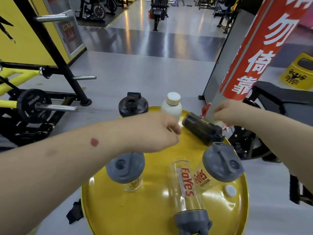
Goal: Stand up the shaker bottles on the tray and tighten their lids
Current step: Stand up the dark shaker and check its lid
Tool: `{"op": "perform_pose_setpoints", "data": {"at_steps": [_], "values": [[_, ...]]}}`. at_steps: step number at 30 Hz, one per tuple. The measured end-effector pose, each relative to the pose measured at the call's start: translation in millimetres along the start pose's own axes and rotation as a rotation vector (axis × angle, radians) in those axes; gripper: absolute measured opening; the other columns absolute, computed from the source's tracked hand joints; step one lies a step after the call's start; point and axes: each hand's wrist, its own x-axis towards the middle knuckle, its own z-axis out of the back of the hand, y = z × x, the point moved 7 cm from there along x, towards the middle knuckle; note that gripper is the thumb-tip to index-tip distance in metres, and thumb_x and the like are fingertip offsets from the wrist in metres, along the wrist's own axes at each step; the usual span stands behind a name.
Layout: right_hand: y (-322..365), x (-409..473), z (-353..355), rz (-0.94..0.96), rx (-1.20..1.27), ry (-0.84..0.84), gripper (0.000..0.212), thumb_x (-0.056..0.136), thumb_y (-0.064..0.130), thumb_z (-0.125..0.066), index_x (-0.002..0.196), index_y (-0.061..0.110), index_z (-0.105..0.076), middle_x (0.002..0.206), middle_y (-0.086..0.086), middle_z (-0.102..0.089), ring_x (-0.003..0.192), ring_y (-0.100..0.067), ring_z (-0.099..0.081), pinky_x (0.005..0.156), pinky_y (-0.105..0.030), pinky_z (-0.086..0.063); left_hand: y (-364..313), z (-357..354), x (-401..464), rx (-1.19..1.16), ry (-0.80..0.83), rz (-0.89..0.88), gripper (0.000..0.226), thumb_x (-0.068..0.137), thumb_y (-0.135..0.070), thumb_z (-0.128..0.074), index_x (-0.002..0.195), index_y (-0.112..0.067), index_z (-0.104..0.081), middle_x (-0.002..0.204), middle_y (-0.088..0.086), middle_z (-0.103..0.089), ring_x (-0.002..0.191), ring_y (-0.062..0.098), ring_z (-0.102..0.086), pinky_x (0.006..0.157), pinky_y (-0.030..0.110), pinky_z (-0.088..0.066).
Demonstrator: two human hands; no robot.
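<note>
A round yellow tray [135, 209] carries several shaker bottles. A dark bottle [203, 128] lies on its side at the tray's back right. Two clear bottles with grey lids stand upright, one on the left [126, 168] and one on the right [221, 162]. A third clear bottle [184, 189] with red lettering lies flat, its grey lid toward me. A black-lidded shaker [133, 104] and a white bottle [171, 106] stand at the back. My left hand [160, 131] hovers, fingers curled, beside the dark bottle's base. My right hand [227, 112] hangs over that bottle, empty.
A small white cap [230, 191] lies loose on the tray's right side. A red and grey pillar [245, 65] rises just behind my right hand. A weight rack with plates [33, 106] stands to the left, a black bench [279, 99] to the right.
</note>
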Motion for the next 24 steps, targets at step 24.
{"op": "perform_pose_setpoints", "data": {"at_steps": [24], "values": [[-34.2,35.2,-20.7,0.481,-0.261,-0.044,0.095,0.063,0.044,-0.089,0.145,0.029,-0.042,0.131,-0.008,-0.051,0.116,-0.035,-0.057,0.084,-0.043,-0.054,-58.7,-80.5,173.2,-0.035,-0.015,0.266,0.082,0.090,-0.008,-0.047,0.162,-0.032,-0.017,0.109,0.006,-0.064,0.077,0.022,-0.058,0.055,0.030,-0.043]]}}
